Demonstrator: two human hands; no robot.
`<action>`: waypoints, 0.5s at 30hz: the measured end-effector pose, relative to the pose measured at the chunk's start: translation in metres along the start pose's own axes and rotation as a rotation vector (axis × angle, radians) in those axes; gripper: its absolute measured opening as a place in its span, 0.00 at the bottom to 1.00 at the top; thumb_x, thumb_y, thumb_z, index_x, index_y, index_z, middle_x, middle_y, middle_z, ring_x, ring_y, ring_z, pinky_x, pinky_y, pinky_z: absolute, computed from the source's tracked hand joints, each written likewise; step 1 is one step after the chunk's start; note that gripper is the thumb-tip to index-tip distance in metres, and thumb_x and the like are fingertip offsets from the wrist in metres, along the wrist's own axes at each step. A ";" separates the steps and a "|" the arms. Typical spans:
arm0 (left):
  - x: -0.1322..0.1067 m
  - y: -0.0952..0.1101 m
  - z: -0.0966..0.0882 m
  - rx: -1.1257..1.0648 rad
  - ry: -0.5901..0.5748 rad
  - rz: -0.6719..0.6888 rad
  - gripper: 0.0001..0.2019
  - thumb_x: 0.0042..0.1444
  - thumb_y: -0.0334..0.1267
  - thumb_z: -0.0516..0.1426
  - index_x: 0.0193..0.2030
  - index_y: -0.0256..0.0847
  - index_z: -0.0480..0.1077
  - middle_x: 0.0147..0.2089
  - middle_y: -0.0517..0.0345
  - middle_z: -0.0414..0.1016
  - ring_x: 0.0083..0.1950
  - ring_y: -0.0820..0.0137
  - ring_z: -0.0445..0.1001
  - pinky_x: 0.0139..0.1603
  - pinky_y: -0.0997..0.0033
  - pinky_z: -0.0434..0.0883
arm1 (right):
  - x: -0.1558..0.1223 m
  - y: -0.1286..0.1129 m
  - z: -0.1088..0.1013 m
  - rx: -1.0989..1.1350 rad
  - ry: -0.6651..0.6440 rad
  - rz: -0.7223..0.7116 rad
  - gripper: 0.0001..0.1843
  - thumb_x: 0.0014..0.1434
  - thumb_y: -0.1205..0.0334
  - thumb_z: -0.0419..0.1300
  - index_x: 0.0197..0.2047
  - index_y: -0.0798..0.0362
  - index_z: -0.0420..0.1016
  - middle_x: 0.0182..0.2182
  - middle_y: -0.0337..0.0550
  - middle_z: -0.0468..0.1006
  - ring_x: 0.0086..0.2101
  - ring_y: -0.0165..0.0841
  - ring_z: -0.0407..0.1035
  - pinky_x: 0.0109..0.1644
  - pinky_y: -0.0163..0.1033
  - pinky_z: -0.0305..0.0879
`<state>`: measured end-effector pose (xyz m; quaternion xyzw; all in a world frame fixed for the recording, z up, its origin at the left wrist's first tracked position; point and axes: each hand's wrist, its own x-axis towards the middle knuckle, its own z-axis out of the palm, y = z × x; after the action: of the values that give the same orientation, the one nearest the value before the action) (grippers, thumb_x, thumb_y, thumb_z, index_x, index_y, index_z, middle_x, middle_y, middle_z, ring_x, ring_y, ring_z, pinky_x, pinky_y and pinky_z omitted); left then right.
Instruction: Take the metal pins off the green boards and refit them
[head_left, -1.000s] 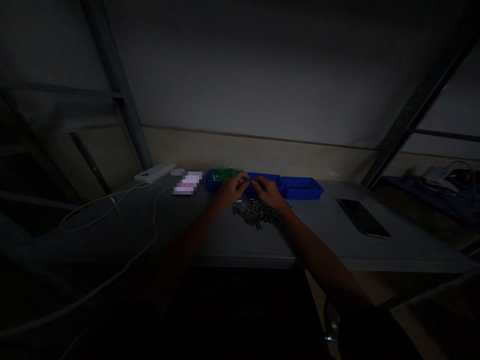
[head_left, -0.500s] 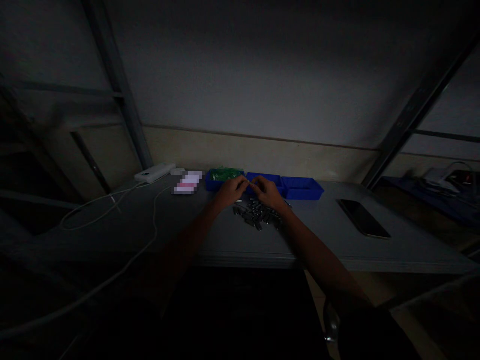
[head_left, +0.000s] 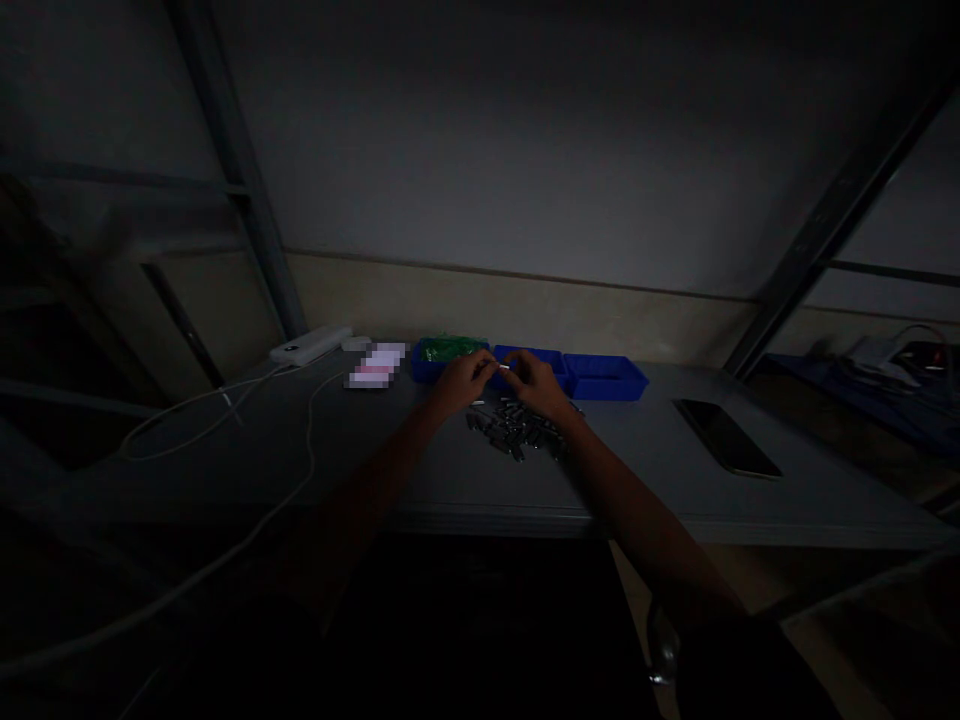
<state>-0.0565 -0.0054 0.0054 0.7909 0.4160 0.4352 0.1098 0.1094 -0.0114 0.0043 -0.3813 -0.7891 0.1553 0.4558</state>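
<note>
A small shiny metal piece [head_left: 505, 367] sits between the fingertips of my two hands, just in front of the middle blue bin [head_left: 551, 362]. My left hand [head_left: 463, 385] pinches its left end. From the other side, the thumb and finger of my right hand [head_left: 538, 388] close on it. Its exact kind is too small and dark to make out. Beneath my hands, a loose pile of small silvery metal parts [head_left: 517, 430] lies on the grey table [head_left: 465, 490]. Green plastic wrapping [head_left: 450, 348] fills the left blue bin [head_left: 426, 373], near my left hand.
Another blue bin [head_left: 607, 380] stands on the right of the row. A dark phone [head_left: 727, 438] lies farther right. On the left are a white power strip [head_left: 311, 346], a blurred-out lit object [head_left: 376, 366] and a white cable [head_left: 309, 440] trailing over the table edge.
The metal piece between my fingertips now shows a bright glint and more of its length. My fingers have shifted slightly; both arms stay nearly in place.
</note>
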 end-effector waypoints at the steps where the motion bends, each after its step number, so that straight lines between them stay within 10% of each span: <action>1: 0.000 0.000 0.000 0.012 0.002 0.001 0.09 0.57 0.39 0.49 0.35 0.39 0.68 0.30 0.57 0.73 0.33 0.69 0.72 0.34 0.70 0.67 | 0.000 0.000 0.000 0.005 -0.007 -0.002 0.14 0.57 0.54 0.54 0.41 0.54 0.67 0.20 0.33 0.64 0.21 0.28 0.59 0.25 0.33 0.53; 15: 0.000 -0.004 0.003 -0.085 0.018 0.043 0.08 0.56 0.39 0.52 0.41 0.40 0.66 0.30 0.60 0.72 0.33 0.70 0.73 0.35 0.71 0.68 | 0.003 0.006 0.002 -0.067 0.005 -0.081 0.14 0.61 0.56 0.46 0.32 0.54 0.68 0.26 0.41 0.71 0.28 0.31 0.64 0.33 0.35 0.57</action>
<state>-0.0564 -0.0019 0.0018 0.7903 0.3810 0.4619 0.1301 0.1094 -0.0049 0.0012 -0.3645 -0.8075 0.1091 0.4507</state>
